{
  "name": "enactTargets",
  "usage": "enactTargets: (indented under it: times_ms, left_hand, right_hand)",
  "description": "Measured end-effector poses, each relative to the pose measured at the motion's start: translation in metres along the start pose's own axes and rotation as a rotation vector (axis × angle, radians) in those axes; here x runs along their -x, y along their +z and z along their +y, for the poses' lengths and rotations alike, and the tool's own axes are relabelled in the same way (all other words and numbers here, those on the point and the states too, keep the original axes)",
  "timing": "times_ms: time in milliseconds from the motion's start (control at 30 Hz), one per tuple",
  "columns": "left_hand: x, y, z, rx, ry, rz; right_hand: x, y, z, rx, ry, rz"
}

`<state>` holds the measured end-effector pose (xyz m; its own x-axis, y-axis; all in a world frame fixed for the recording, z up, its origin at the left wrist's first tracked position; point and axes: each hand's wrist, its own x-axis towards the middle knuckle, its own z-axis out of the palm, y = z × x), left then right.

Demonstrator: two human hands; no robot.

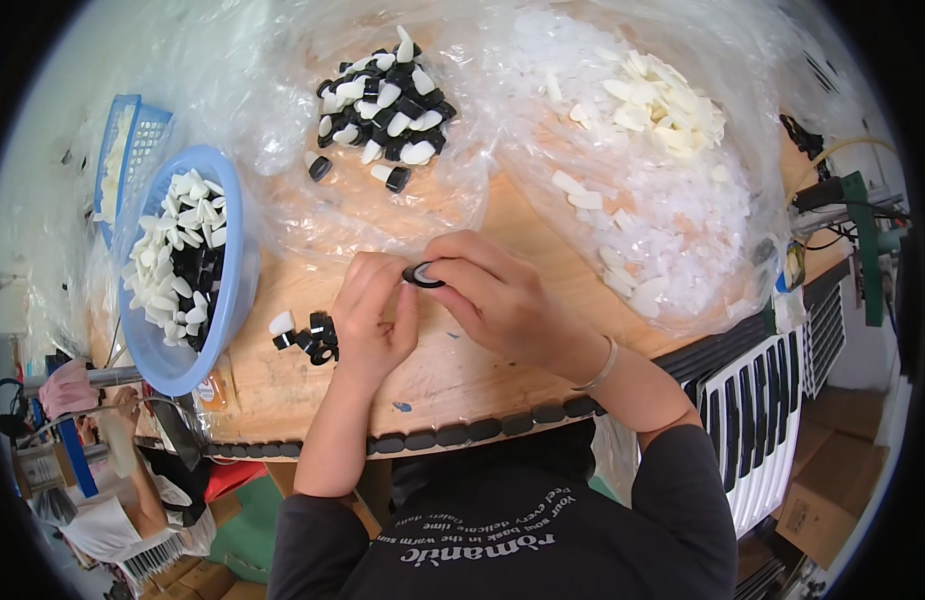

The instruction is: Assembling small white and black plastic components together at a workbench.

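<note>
Wooden tabletop [463, 375] | black piece [419, 276] | partly hidden between left hand [371, 312], right hand [505, 298]

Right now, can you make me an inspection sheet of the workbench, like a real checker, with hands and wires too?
Surface: wooden table, partly under clear plastic sheeting.
Job's things: black oval piece between the fingers; small black pieces near the left hand.
Clutter: mixed black-and-white pile; blue basin, filled; cream heap.
Hands: left hand and right hand hold the oval piece together.
Cables: yellowish cable or tube, right side.
Surroundings: cardboard box, lower right; co-worker, lower left.
</note>
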<state>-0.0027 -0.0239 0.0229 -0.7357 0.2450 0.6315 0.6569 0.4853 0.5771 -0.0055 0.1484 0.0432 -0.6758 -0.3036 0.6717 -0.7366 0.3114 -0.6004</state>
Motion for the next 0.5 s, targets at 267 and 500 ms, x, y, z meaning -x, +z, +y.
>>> enactTargets:
  times_ms: [267,500]
  left_hand:
    - [0.001,0.009,0.005,-0.163,0.165,0.145]
    - [-0.001,0.009,0.002,-0.169,0.237,0.157]
  right_hand:
    - [0.003,0.008,0.001,-0.139,0.202,0.082]
    - [0.006,0.009,0.001,-0.108,0.14,0.078]
